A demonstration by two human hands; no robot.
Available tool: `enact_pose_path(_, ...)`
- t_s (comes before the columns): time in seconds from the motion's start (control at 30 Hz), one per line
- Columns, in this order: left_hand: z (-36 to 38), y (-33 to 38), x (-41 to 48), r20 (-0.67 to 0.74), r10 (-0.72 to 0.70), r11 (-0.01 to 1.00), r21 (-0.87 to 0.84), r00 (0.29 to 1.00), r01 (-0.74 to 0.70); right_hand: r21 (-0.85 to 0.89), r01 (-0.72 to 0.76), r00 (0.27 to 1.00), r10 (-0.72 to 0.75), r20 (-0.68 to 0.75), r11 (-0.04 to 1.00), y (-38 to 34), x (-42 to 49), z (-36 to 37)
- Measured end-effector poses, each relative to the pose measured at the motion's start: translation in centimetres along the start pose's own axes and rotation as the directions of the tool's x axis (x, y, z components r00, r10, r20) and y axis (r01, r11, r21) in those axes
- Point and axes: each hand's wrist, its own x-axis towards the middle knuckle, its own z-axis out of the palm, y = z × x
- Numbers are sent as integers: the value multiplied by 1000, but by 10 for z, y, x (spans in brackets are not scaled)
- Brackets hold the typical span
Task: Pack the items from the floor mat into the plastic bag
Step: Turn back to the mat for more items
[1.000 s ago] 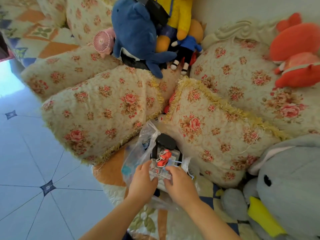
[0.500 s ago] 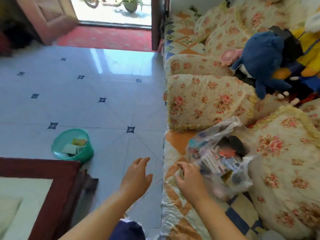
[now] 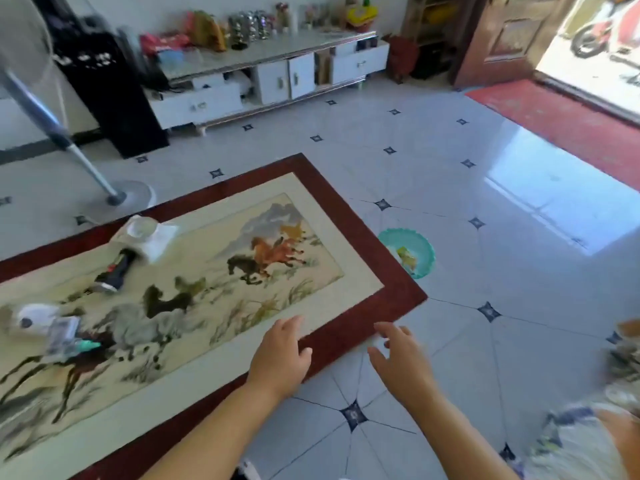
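Note:
The floor mat (image 3: 349, 237), dark red bordered with a horse painting, lies across the left and middle. On it sit a black flashlight (image 3: 116, 270), a white packet with a round clear piece (image 3: 149, 235), and at the far left a white item (image 3: 33, 318) beside a small clear packet with a teal piece (image 3: 65, 336). My left hand (image 3: 280, 355) hovers over the mat's near border, fingers relaxed and empty. My right hand (image 3: 401, 358) is held over the tiles just right of the mat, fingers spread, empty. The plastic bag is out of view.
A teal bowl (image 3: 420, 245) with scraps stands on the tiled floor beside the mat's right corner. A standing fan's base (image 3: 121, 199) is behind the mat. A white low cabinet (image 3: 270, 81) lines the far wall. A red doormat (image 3: 561, 123) lies at the open door.
My view has swung left from the cushions and the bag to the floor mat. My right hand has let go of the bag, and both hands now hover empty by the mat.

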Motion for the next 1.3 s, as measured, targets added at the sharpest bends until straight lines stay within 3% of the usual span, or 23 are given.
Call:
enact_pose_path(0.23,-97,-165,-20,-128,-233,968,-129,964,217,-134,242,952,-209,222,961,-167,37,120)
enact_pose_path(0.47,-138,-273,-37,-188,-447,879,-274,874,391,-196,423,847,-310,431,884,-270,60,206)
enact_pose_path(0.63,-146,-322,-32,-180,-601,773,-378,779,509,-243,520,756,-309,577,819,-311,95,258)
enact_pose_path(0.8,-148,-366,-19,-134,-744,640,-423,654,642,-249,622,621,-273,735,743,-342,136,319)
enact_pose_path(1.07,-141,-441,13,-62,-844,490,-495,533,718,-266,727,484,-198,852,633,-384,182,438)
enact_pose_path(1.3,-124,-516,31,-57,-862,449,-546,503,708,-229,705,503,-245,829,671,-410,184,551)
